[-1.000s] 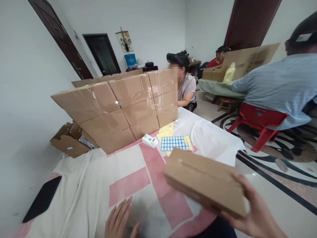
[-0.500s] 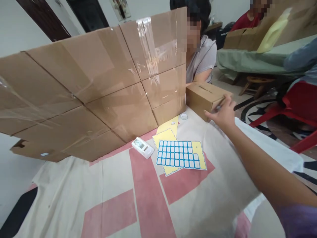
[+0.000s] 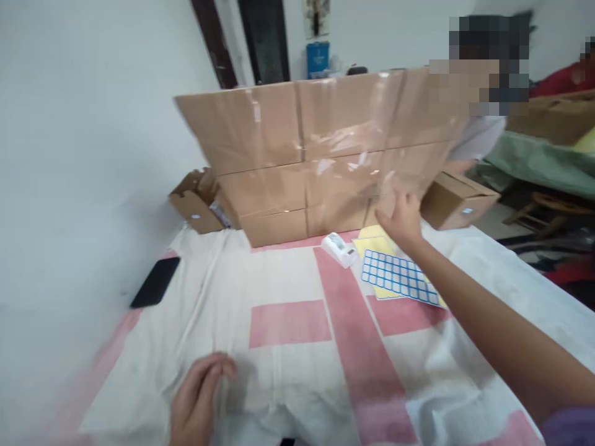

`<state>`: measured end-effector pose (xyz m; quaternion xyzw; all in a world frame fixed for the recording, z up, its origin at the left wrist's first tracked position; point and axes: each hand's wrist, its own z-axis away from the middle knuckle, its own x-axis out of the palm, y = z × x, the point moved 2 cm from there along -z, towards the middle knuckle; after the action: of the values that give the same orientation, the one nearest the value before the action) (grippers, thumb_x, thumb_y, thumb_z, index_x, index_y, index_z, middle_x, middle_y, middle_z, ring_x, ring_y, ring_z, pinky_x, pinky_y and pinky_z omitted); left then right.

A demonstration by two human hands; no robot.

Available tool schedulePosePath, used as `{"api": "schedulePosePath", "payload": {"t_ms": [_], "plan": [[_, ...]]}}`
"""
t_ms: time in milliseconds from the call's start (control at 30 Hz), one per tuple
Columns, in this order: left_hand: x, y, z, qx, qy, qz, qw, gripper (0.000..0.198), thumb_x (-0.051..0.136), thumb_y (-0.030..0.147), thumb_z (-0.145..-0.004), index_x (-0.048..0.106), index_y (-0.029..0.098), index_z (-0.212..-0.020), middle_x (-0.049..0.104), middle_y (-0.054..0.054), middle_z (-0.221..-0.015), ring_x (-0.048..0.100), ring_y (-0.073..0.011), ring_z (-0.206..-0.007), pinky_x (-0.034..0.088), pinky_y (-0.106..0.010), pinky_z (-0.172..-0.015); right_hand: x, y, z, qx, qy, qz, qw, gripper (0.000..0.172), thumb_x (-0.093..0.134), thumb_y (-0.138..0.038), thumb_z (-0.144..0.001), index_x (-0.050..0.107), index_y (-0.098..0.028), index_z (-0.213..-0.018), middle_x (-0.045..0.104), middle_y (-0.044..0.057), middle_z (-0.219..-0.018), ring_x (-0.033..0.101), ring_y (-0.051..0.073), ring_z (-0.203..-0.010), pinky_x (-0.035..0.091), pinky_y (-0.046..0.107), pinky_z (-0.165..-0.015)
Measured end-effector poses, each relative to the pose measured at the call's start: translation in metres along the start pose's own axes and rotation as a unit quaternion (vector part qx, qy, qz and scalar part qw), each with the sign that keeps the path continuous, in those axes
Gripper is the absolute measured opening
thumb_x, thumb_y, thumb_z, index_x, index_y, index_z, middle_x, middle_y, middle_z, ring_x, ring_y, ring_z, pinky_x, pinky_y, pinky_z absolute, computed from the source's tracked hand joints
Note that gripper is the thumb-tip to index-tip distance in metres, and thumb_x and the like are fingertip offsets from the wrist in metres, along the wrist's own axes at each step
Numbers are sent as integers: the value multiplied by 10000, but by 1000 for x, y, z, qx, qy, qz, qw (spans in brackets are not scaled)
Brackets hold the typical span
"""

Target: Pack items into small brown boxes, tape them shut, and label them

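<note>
A small brown cardboard box [image 3: 458, 199] rests on the cloth at the right end of a wall of stacked, taped cardboard boxes [image 3: 320, 152]. My right hand [image 3: 403, 217] hovers just left of that box with fingers loosely spread, holding nothing, above yellow sheets of blue-bordered labels [image 3: 400, 277]. My left hand [image 3: 198, 399] lies flat on the white and pink cloth [image 3: 288, 322] near the front edge, fingers loosely curled and empty. A small white device [image 3: 339, 249] lies beside the label sheets.
A black phone [image 3: 155, 282] lies on the cloth's left edge. An open cardboard box [image 3: 198, 201] sits behind the stack at left. A person [image 3: 481, 133] sits behind the boxes at right, near a green-covered table [image 3: 543, 164].
My right hand has let go of the small box, which now sits beside the stack, and has drawn back to the left. The view swung left; my left hand is back in sight.
</note>
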<state>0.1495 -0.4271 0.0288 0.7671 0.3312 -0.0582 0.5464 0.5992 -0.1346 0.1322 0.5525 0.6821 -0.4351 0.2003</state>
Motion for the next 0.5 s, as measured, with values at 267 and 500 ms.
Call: {"api": "schedulePosePath", "payload": {"t_ms": [267,500], "plan": [[-47,-75,-194,-54,133,119,982,207,576,182,-875,626,200,-1075,681,-44,-1027,658,-185,-1002,530,-377,-953,108,-332,100,-382,-167,-372,829,379,510,-230,-894,580,-199,-1265,628,126,-1271,593,265,-1205,468,427,-1071],[-2,-162,-361,-154,213,152,953,433,636,389,-941,567,187,-1317,573,-112,-1372,596,-265,-1196,530,-509,-993,244,-452,66,-87,-194,-457,863,634,495,-157,-817,430,-50,-1439,512,235,-1471,492,289,-1385,400,474,-1159]]}}
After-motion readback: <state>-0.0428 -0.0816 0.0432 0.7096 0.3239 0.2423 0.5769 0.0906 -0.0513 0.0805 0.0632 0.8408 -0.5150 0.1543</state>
